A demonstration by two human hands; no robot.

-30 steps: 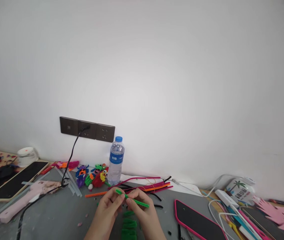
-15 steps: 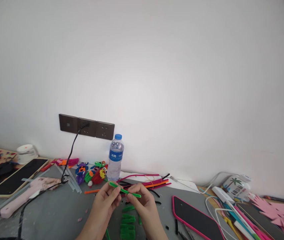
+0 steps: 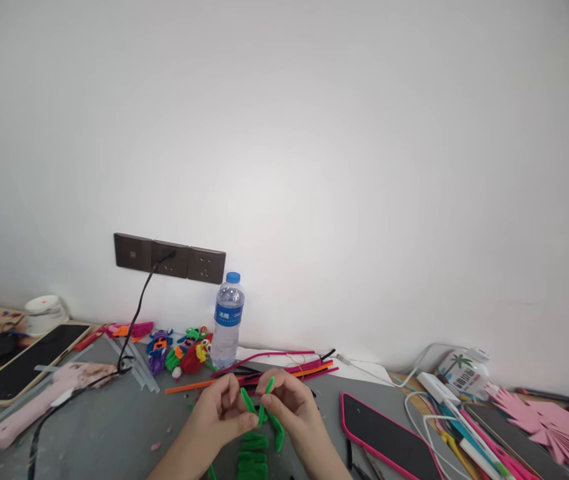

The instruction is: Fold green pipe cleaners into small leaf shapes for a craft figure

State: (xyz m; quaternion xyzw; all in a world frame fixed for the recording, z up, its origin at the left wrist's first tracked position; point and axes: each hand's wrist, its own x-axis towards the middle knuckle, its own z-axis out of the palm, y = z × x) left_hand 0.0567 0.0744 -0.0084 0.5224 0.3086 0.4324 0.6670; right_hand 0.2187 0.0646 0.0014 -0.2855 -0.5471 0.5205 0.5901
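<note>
Between my two hands is a green pipe cleaner [image 3: 247,401], bent, with its ends sticking up. My left hand [image 3: 214,415] pinches it from the left, thumb and fingers pressed together. From the right, my right hand [image 3: 295,410] grips it between thumb and forefinger. The fingers partly hide the bend. Below the hands, several folded green pipe cleaner pieces [image 3: 253,460] lie in a row on the grey mat [image 3: 109,427]. Another green piece [image 3: 278,437] shows just under my right hand; whether it joins the held one I cannot tell.
Behind my hands stand a water bottle [image 3: 227,323] and small pipe cleaner figures [image 3: 194,353]. Loose pipe cleaners [image 3: 309,368] lie beyond. A pink glue gun [image 3: 49,403] with a black cord is left, a pink-cased phone [image 3: 389,437] right. Another phone [image 3: 24,363] lies far left.
The green pipe cleaner, held nearly straight across both hands before, is now bent with its ends pointing up. My hands have turned inward, and the view has shifted slightly.
</note>
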